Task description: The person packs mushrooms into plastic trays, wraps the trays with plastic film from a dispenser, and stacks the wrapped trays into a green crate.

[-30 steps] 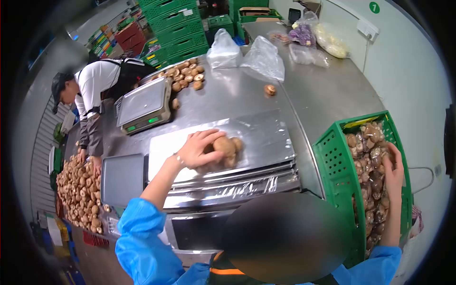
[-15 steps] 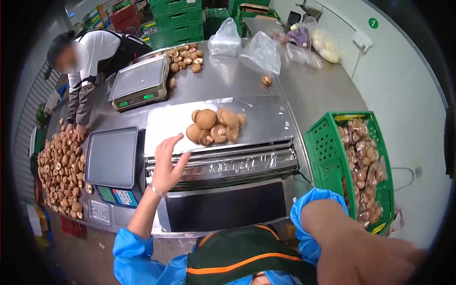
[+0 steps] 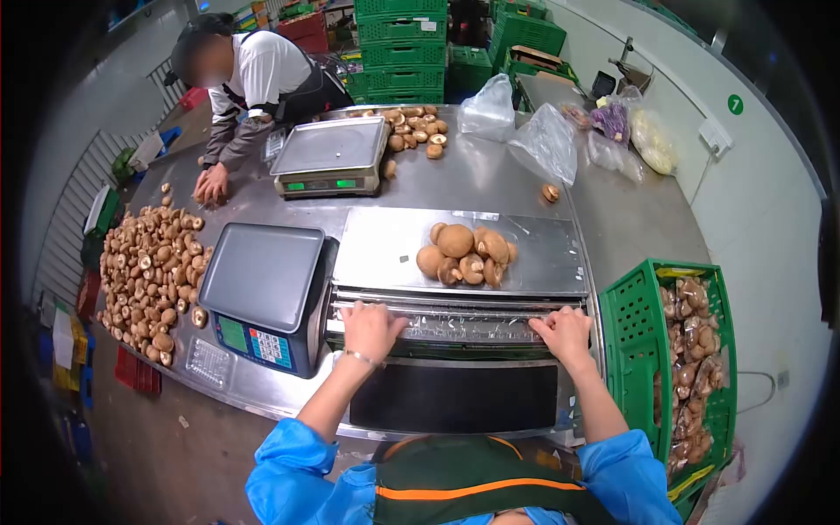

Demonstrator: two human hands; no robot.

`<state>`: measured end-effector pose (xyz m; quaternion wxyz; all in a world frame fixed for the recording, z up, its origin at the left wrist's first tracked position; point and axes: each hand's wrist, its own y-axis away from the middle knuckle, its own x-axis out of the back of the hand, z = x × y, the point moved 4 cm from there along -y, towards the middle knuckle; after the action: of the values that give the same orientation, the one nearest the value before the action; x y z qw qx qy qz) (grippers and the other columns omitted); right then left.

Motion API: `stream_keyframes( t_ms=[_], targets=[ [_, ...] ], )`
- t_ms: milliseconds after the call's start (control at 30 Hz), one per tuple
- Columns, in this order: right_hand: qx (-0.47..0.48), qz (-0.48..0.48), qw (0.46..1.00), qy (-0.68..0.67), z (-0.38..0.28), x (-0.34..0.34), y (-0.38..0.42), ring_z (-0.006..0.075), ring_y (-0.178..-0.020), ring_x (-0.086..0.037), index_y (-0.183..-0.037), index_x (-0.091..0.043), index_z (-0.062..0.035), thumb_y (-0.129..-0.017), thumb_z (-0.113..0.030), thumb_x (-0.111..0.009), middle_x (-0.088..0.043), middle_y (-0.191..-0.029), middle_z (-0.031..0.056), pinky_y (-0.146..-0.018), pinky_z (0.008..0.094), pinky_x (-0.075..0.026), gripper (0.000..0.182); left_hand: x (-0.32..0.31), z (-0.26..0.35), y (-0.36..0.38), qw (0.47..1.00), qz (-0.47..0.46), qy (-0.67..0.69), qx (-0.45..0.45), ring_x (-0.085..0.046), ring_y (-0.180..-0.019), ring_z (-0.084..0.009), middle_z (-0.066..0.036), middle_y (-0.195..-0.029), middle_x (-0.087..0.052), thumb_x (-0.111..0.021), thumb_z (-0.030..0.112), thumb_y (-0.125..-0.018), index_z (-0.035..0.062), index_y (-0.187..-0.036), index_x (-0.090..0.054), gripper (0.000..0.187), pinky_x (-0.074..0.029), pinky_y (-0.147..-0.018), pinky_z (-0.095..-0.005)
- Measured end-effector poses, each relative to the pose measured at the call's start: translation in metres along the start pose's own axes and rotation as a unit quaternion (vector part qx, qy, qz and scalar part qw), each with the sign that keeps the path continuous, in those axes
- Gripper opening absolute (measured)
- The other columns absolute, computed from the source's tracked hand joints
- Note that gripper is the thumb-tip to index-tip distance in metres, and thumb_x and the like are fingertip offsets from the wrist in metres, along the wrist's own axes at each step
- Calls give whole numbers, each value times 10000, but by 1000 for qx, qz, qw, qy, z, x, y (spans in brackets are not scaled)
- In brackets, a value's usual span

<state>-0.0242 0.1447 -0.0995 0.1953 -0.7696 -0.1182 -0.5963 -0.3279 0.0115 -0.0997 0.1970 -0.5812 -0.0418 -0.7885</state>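
My left hand and my right hand are at opposite ends of the rollers of a film wrapping machine. Their fingers are curled over the clear plastic film on the rollers, thumbs pointing inward. The fingertips' exact hold on the film is partly hidden. Just beyond the rollers, a small heap of brown mushrooms sits on a clear tray on the metal plate. Nearer my body is the machine's black flat panel.
To the left stand a grey scale and a large mushroom pile. A co-worker leans over the table beside another scale. At right is a green crate with bagged mushrooms. Plastic bags lie at the back.
My left hand has come down from beside the mushrooms to the rollers' left end. My right hand has moved in from the lower right to the other end. The camera view has shifted.
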Motion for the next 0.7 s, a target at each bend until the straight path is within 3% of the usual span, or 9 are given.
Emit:
stream_keyframes(
  t_ms=[167,267,367,400,500,567,633,667,700],
  targets=[
    [-193,-165,831,-495,18,24,31,110,-416,-374,-535,-481,-66,-795,-170,-608,-437,-535,-11,-389,250,-280,307,45,-17,19,892,-205,361,181,-442,-540,-94,-15,-565,-502,-594,214,-755,-1,-614,-547,262,-364,-504,-261],
    [-332,-261,550,-720,23,45,75,78,-378,-324,-534,-409,-88,-851,-124,-519,-364,-484,-15,-339,203,-215,338,46,-31,74,569,-245,740,260,-377,-546,-148,16,-560,-366,-508,171,-816,123,-580,-405,262,-352,-540,-312],
    [13,-508,6,-861,16,82,66,81,-326,-270,-614,-389,-92,-896,-185,-404,-332,-459,0,-281,219,-185,298,80,5,68,416,-340,842,51,-434,-584,-210,-24,-597,-431,-455,305,-855,154,-566,-394,331,-396,-564,-369],
    [33,-302,201,-931,40,91,46,87,-342,-311,-592,-353,-124,-910,-187,-378,-340,-470,-4,-291,222,-226,325,98,18,43,434,-265,861,0,-469,-633,-237,-36,-625,-463,-428,317,-867,149,-551,-390,360,-414,-627,-394],
    [1,-136,105,-985,-2,122,-83,119,-440,-389,-605,-394,-132,-914,-191,-395,-422,-551,9,-415,267,-351,315,125,37,-69,422,-31,906,8,-524,-1038,-310,-125,-877,-608,-367,246,-905,107,-582,-485,372,-332,-957,-408],
    [-33,40,370,-928,-26,96,-152,189,-701,-561,-653,-484,-61,-874,-121,-431,-584,-721,80,-678,312,-459,235,87,32,-147,535,83,840,-48,-508,-1103,-298,-169,-964,-619,-335,162,-909,41,-701,-578,342,-345,-984,-407],
    [38,73,550,-831,-18,16,-211,241,-923,-596,-790,-600,-1,-852,-108,-449,-641,-961,117,-870,346,-443,196,20,22,-190,847,96,518,-69,-505,-1113,-275,-169,-1059,-604,-302,156,-923,-10,-824,-613,367,-366,-963,-363],
    [59,59,840,-537,-25,-7,-211,232,-965,-583,-972,-624,3,-859,-139,-452,-630,-1026,96,-903,321,-419,251,-31,15,-200,940,83,286,-164,-483,-1139,-280,-178,-1113,-576,-286,204,-933,-21,-923,-604,390,-364,-961,-346],
    [-68,-89,846,-521,-34,-42,-206,205,-994,-572,-1048,-611,-16,-864,-191,-458,-618,-1075,92,-908,298,-406,296,-35,29,-189,949,-24,306,-75,-452,-1163,-303,-203,-1145,-544,-285,232,-931,-9,-971,-593,394,-343,-982,-351]
  ],
)
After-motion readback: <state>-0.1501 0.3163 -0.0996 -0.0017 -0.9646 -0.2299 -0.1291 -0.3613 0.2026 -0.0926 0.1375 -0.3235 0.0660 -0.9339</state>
